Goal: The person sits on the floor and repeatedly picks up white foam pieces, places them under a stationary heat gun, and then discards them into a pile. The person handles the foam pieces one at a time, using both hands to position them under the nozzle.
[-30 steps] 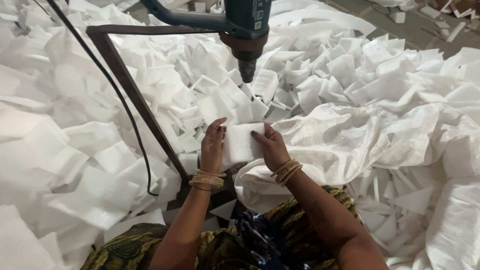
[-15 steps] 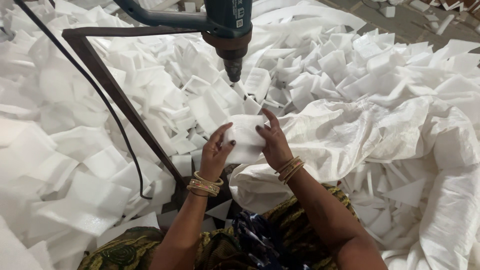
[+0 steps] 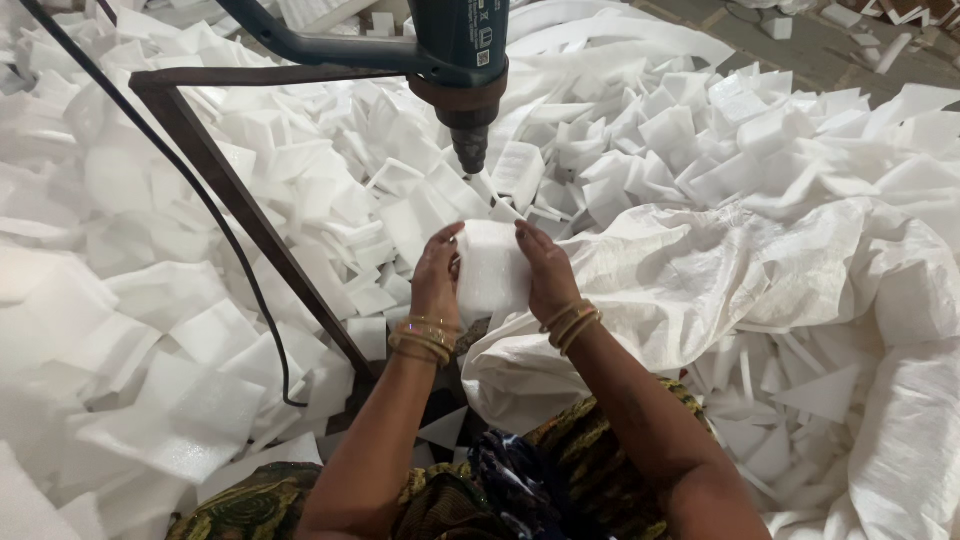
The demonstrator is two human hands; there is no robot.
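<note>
Both hands hold one white foam piece [image 3: 492,268] between them, raised just below the nozzle of a blue heat gun [image 3: 462,62] fixed on a dark metal arm. My left hand [image 3: 436,278] grips the piece's left edge, and my right hand [image 3: 548,272] grips its right edge. Gold bangles sit on both wrists. The piece's lower part is hidden by my fingers.
A rusty metal frame [image 3: 250,210] slants from upper left to my lap, with a black cable [image 3: 215,220] beside it. Heaps of cut white foam pieces [image 3: 200,300] lie left and behind. A large white woven sack [image 3: 720,280] with foam offcuts spreads on the right.
My hands have lifted the foam piece from lap height up toward the heat gun's nozzle. The view has shifted slightly with my head.
</note>
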